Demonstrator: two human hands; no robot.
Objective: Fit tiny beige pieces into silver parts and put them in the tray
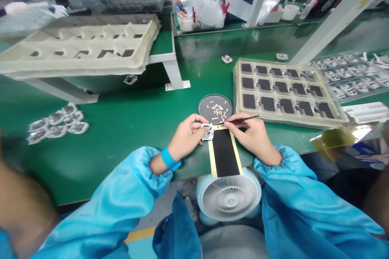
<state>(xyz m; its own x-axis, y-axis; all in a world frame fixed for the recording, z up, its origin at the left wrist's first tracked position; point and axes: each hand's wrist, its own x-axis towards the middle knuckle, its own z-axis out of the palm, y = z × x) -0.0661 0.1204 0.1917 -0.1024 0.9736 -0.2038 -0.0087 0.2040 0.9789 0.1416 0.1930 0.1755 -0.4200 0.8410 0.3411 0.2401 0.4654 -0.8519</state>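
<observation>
My left hand [189, 135] pinches a small white plastic housing [208, 132] with dark parts inside, over the upper left corner of a black sheet with yellow edges [225, 153]. In my right hand [249, 131] is a pair of dark tweezers [244, 119], its tips pointing left at the sheet's top edge, close to the housing. Just beyond both hands lies a round grey perforated dish [208, 107], with many small pale pieces [217, 109] scattered on it. I cannot make out whether the tweezer tips grip anything.
Stacked clear trays with dark pads [285, 85] stand right of the dish. Several white housings [57, 123] lie grouped at left. A raised shelf [158, 57] carries a cream tray [91, 62]. A fan [229, 196] sits below the table edge. More filled trays [349, 75] are far right.
</observation>
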